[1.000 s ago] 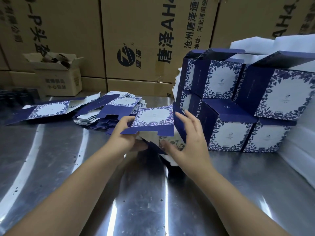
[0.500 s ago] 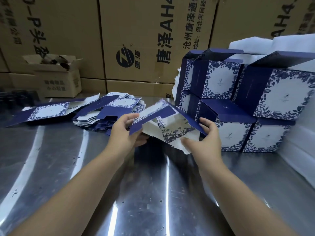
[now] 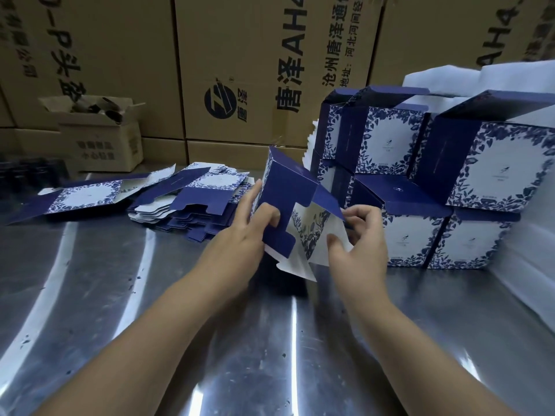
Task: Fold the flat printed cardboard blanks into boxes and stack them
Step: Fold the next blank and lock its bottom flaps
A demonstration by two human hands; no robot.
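Just above the middle of the polished steel table point(image 3: 90, 280), a navy-and-white printed cardboard blank point(image 3: 288, 187) is partway to being a box. Its navy walls stand up as a tilted open sleeve, while the white bottom flaps with their blue floral print hang loose underneath, not yet tucked. The person's left hand point(image 3: 243, 235) grips the navy wall with fingers curled onto the panel, which I take to be bracing the sleeve square. The right hand point(image 3: 360, 241) pinches a white flap between thumb and curled fingers, seemingly ready to fold it inward, so closing the bottom looks like the step in hand. The blank is held clear of the table, probably so the flaps can swing freely.

Just to the left, within easy reach, lies a loose pile of flat navy blanks point(image 3: 192, 205), with a single flat blank point(image 3: 87, 195) spread out further left. To the right, a stack of finished blue floral boxes point(image 3: 492, 163) stands two tiers high, the upper ones with lids raised. That puts supply on one side and output on the other. White sheet material point(image 3: 450, 82) shows behind the stack; what it is I cannot tell. Big brown shipping cartons point(image 3: 240, 55) wall off the back, and a small open brown carton point(image 3: 102, 139) sits before them at the left.
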